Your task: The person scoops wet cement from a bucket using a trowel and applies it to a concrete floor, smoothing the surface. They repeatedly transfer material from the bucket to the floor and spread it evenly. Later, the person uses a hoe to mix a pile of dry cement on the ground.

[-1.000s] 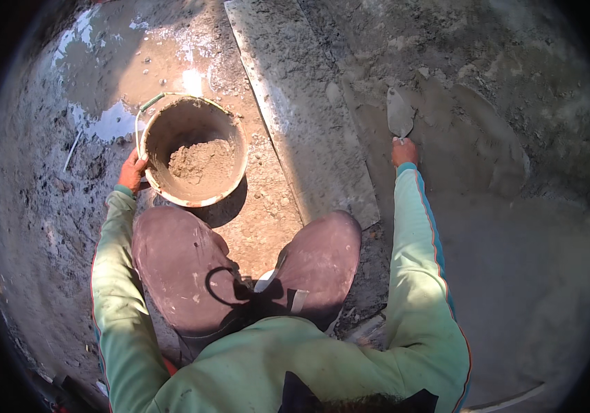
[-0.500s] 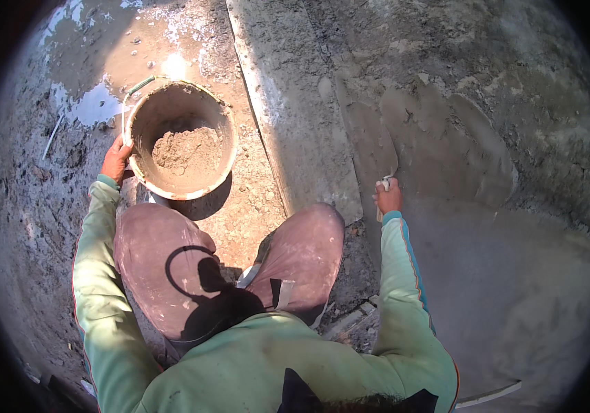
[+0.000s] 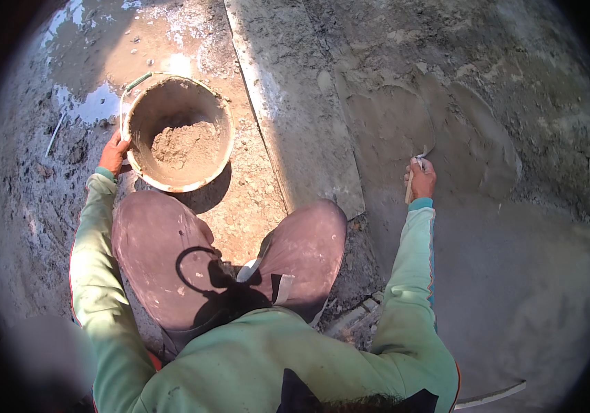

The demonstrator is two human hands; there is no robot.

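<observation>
Rough, muddy ground is under everything here. A big patch of smooth, wet grey mud covers much of the right side. A person in a green shirt and dusty brown pants is down low with both knees bent, and I see two arms reaching out. A long flat board lies on the ground, between the bucket and the wet mud. Up at the left, a puddle shines in the sun. The round bucket is in front of the left knee, and I can't tell if it is tipped a bit. A lumpy pile of mix sits inside it. A trowel is over on the wet mud, right of the board; its blade is hard to see. The right hand is closed around its handle. The left hand grips the bucket's left side. A thin pale stick lies left of the bucket.
</observation>
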